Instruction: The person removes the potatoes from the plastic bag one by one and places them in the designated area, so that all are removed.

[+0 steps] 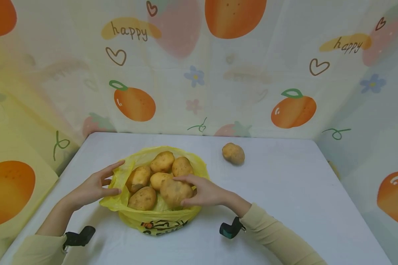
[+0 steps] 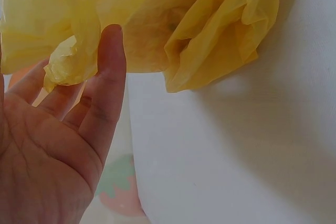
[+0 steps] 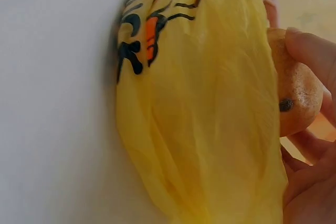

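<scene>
A yellow plastic bag [image 1: 126, 215] with dark and orange print stands with its mouth spread wide, and several potatoes [image 1: 143, 198] lie inside it. My right hand [image 1: 207, 189] grips a large potato [image 1: 175, 192] between thumb and fingers at the bag's right side, over the other potatoes. In the right wrist view this potato [image 3: 299, 85] shows a dark spot and sits just past the bag's rim. My left hand [image 1: 89, 187] touches the left rim, its fingers spread and relaxed. In the left wrist view, crumpled yellow plastic [image 2: 73, 59] hides some of its fingertips.
A single potato [image 1: 233, 154] lies on the white table [image 1: 285, 191], toward the back and right of the bag. A fruit-print curtain [image 1: 212, 92] hangs behind the table and along its sides. Each wrist wears a black camera mount [image 1: 231, 228].
</scene>
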Action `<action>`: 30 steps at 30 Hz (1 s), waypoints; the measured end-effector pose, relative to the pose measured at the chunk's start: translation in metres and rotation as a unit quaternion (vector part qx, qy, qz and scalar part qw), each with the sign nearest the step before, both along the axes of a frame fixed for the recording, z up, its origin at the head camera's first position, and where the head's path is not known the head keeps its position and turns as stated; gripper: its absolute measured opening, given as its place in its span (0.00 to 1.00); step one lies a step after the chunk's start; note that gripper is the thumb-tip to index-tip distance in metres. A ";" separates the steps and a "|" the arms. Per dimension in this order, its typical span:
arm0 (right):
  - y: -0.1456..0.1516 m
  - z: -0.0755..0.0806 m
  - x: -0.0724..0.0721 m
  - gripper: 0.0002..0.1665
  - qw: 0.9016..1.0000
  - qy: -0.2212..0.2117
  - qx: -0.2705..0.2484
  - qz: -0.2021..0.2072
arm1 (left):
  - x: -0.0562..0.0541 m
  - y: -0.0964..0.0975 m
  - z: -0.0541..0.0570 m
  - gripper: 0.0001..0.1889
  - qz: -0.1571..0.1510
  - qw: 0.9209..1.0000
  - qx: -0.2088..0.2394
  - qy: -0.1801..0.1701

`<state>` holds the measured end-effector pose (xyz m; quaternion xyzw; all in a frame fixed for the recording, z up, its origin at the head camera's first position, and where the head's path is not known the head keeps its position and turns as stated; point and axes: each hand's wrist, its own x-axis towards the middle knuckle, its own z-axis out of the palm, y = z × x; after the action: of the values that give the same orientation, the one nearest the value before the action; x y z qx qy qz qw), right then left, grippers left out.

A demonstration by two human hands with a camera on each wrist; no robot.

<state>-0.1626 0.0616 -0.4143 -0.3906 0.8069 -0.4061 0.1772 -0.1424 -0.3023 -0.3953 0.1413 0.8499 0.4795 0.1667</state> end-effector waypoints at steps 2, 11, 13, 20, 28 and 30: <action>0.002 0.002 -0.001 0.40 1.000 0.004 -0.010 -0.004 | 0.000 0.000 0.000 0.45 0.000 1.000 -0.001 0.001; 0.017 0.012 -0.009 0.41 0.997 -0.021 -0.061 -0.031 | 0.001 0.000 0.003 0.45 0.000 1.000 0.000 -0.004; 0.021 0.014 -0.011 0.41 0.997 -0.023 -0.067 -0.037 | 0.001 0.000 0.004 0.45 0.000 1.000 0.000 -0.005; 0.036 0.030 -0.012 0.40 0.994 -0.027 -0.076 -0.067 | 0.000 -0.001 0.004 0.45 -0.002 1.000 0.000 -0.003; 0.051 0.049 -0.009 0.38 0.992 -0.018 -0.071 -0.100 | 0.000 -0.002 0.002 0.45 0.001 1.000 -0.001 -0.007; 0.055 0.042 -0.015 0.39 0.991 -0.016 -0.073 -0.112 | -0.001 -0.002 0.001 0.45 0.003 1.000 0.000 -0.009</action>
<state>-0.1776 0.1169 -0.3721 -0.3032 0.8108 -0.4873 0.1146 -0.1433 -0.3042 -0.3942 0.1343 0.8486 0.4815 0.1730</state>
